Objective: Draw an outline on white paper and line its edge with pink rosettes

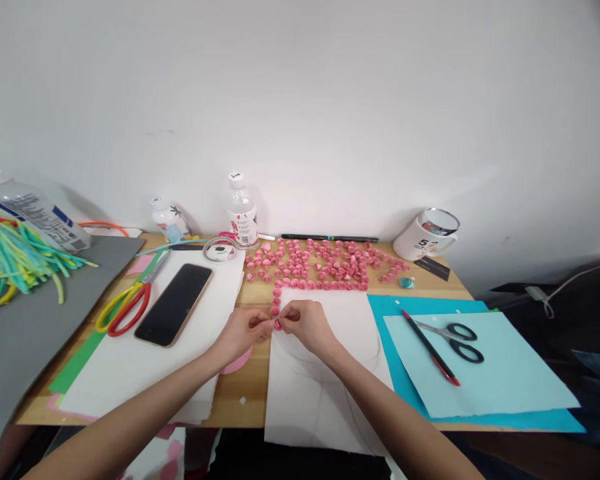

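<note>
My left hand (pixel 243 333) and my right hand (pixel 307 325) meet over the top left corner of a white sheet (pixel 320 393). Both pinch one small pink paper roll (pixel 278 325) between their fingertips. A short column of the same pink rolls (pixel 275 303) runs up the sheet's left edge just above it. Behind the sheet lie several more pink paper rolls (pixel 320 263) spread over the wooden desk (pixel 245 393). A pink paper disc (pixel 240 363) lies under my left wrist.
A black phone (pixel 174 303) and yellow-red scissors (pixel 123 307) rest on white paper at left. Black scissors (pixel 455 340) and a red-black pen (pixel 430 347) lie on light blue paper at right. Bottles (pixel 241 212), a tape roll (pixel 220 249) and a mug (pixel 425 235) stand along the wall.
</note>
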Tool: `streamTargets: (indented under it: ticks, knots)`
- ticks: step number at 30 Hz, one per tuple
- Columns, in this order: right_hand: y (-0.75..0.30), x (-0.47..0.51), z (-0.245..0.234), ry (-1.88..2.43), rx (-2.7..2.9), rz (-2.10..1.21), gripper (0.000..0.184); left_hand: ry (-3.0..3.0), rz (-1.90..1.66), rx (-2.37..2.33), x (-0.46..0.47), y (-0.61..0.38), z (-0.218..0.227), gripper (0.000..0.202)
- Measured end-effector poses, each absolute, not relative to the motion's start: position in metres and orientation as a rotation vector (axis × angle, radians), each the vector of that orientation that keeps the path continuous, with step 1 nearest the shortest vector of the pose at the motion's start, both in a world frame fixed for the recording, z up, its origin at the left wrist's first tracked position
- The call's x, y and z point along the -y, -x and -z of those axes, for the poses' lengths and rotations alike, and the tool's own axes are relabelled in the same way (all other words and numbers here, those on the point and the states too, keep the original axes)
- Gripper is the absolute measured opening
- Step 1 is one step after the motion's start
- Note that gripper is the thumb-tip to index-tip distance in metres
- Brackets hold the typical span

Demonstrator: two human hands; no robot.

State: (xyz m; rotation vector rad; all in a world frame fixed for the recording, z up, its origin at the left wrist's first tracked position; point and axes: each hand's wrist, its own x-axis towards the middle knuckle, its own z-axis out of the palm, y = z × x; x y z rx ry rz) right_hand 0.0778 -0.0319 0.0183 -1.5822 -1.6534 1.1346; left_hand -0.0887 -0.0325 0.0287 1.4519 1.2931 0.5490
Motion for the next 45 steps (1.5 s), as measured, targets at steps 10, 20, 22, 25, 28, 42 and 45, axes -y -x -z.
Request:
streamTargets:
  ticks: [10,20,22,25,28,42,45]
  knots:
    - [-0.071,0.031,-0.004,1.534,1.611,-1.103,0.015,-1.213,-0.624,-1.313,0.027,0.082,-0.024,0.017]
    - [-0.075,0.030,0.000,1.444,1.447,-1.293,0.006,-1.166,-0.590,-1.412,0.021,0.082,-0.019,0.016]
    - [-0.074,0.030,0.002,1.445,1.424,-1.299,0.004,-1.170,-0.574,-1.422,0.019,0.081,-0.021,0.014]
    - [-0.072,0.030,0.004,1.468,1.419,-1.269,0.005,-1.160,-0.548,-1.434,0.017,0.082,-0.023,0.015]
    - [-0.071,0.030,0.005,1.478,1.416,-1.261,0.009,-1.148,-0.520,-1.434,0.016,0.083,-0.024,0.015]
    - [-0.077,0.029,0.002,1.416,1.538,-1.229,0.008,-1.015,-0.483,-1.382,0.014,0.084,-0.030,0.026]
    - [-0.096,0.020,-0.013,1.437,1.711,-1.129,0.009,-0.963,-0.451,-1.377,0.014,0.082,-0.028,0.032]
